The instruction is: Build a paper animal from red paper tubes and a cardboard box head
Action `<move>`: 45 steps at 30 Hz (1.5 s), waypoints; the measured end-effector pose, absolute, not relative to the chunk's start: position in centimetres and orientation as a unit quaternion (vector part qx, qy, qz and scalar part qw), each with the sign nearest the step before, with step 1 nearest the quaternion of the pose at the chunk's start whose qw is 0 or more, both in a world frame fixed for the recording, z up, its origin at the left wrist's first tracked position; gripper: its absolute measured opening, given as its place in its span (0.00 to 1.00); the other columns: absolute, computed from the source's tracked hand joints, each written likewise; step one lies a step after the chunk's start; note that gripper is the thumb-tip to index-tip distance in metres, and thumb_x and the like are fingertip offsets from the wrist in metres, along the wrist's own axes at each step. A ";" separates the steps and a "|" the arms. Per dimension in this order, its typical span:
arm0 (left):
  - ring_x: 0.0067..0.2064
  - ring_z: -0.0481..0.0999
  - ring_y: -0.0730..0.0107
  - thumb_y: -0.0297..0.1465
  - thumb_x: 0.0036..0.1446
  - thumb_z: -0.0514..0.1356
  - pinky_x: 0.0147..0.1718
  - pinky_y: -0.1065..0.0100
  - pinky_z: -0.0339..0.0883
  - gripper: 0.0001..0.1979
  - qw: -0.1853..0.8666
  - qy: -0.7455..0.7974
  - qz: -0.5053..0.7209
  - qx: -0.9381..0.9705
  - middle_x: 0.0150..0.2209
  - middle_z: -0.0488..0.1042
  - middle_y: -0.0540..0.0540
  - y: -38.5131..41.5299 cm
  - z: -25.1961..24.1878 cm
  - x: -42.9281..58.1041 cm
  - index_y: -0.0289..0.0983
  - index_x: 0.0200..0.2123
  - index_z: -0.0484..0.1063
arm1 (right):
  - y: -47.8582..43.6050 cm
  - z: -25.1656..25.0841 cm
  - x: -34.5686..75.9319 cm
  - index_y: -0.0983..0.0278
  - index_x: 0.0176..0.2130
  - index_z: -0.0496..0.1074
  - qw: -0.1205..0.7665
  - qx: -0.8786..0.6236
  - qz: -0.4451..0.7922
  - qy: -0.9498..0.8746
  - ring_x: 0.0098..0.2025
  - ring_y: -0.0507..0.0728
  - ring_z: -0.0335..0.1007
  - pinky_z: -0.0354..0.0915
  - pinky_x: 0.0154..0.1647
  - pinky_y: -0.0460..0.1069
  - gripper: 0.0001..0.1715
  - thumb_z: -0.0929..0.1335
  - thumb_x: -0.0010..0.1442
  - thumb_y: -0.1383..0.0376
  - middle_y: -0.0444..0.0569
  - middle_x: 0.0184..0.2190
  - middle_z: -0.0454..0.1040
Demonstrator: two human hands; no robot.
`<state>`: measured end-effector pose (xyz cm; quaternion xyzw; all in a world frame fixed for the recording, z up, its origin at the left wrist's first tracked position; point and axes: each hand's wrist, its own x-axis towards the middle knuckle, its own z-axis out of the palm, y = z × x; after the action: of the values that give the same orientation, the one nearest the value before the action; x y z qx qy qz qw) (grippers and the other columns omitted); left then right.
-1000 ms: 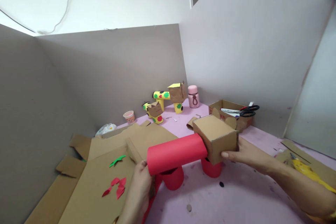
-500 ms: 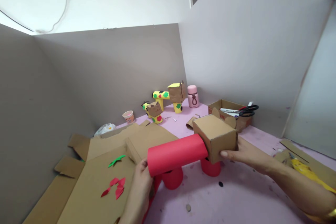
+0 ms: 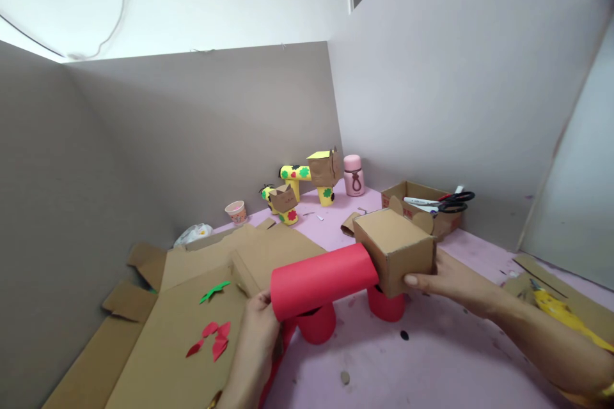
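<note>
A toy animal stands in front of me, with a red paper tube body (image 3: 322,279), short red tube legs (image 3: 317,324) and a cardboard box head (image 3: 396,249) with rounded ears (image 3: 422,222). My left hand (image 3: 259,326) pinches the tube's open left end between thumb and fingers. At the other end, my right hand (image 3: 434,275) grips the box head, its thumb on the near face and the other fingers hidden behind. The tube's right end meets the side of the box. Beside my left wrist, red paper partly shows.
Flat cardboard (image 3: 177,332) on the left bears red paper petals (image 3: 220,340) and a green cutout (image 3: 214,292). Two yellow spotted animals (image 3: 295,174), a paper cup (image 3: 236,211) and a pink flask (image 3: 354,176) stand behind. An open box (image 3: 446,225) holds scissors (image 3: 453,202). A yellow tool (image 3: 559,313) lies right.
Both hands keep their hold on the tube and the box head. The whole scene has shifted very slightly in view; nothing else has visibly changed.
</note>
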<state>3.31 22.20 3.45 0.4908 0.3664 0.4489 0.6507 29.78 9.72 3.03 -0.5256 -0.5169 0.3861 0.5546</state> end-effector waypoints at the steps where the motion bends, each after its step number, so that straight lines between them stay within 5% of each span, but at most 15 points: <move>1: 0.29 0.80 0.59 0.22 0.34 0.68 0.28 0.69 0.72 0.07 0.650 0.366 0.450 0.492 0.21 0.80 0.48 22.2 3.5 3.3 0.35 0.23 0.79 | 9.7 3.0 29.8 0.61 0.65 0.46 0.556 -0.525 0.385 -0.517 0.61 0.68 0.58 0.62 0.56 0.59 0.55 0.73 0.49 0.52 0.56 0.62 0.61; 20: 0.31 0.80 0.56 0.24 0.34 0.67 0.32 0.65 0.73 0.09 0.643 0.374 0.451 0.493 0.22 0.80 0.45 21.6 4.4 3.5 0.33 0.25 0.80 | 9.9 2.8 29.2 0.58 0.64 0.50 0.573 -0.523 0.346 -0.528 0.60 0.68 0.59 0.62 0.56 0.60 0.53 0.74 0.48 0.51 0.55 0.60 0.64; 36: 0.34 0.80 0.59 0.25 0.45 0.64 0.33 0.67 0.72 0.11 0.681 0.316 0.442 0.492 0.29 0.82 0.43 21.9 3.6 3.4 0.36 0.36 0.80 | 10.4 1.9 29.0 0.58 0.65 0.47 0.592 -0.513 0.351 -0.513 0.61 0.68 0.57 0.61 0.58 0.60 0.54 0.73 0.48 0.51 0.55 0.62 0.61; 45: 0.37 0.80 0.54 0.26 0.40 0.66 0.36 0.63 0.72 0.11 0.670 0.350 0.444 0.481 0.27 0.82 0.43 21.5 4.9 3.4 0.35 0.32 0.80 | 10.4 1.9 28.8 0.60 0.64 0.46 0.598 -0.505 0.365 -0.504 0.61 0.67 0.58 0.61 0.57 0.59 0.54 0.74 0.49 0.52 0.56 0.61 0.62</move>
<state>3.43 21.51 4.91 0.4814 0.3499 0.4440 0.6698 28.83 10.36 1.89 -0.5054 -0.5040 0.3650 0.5978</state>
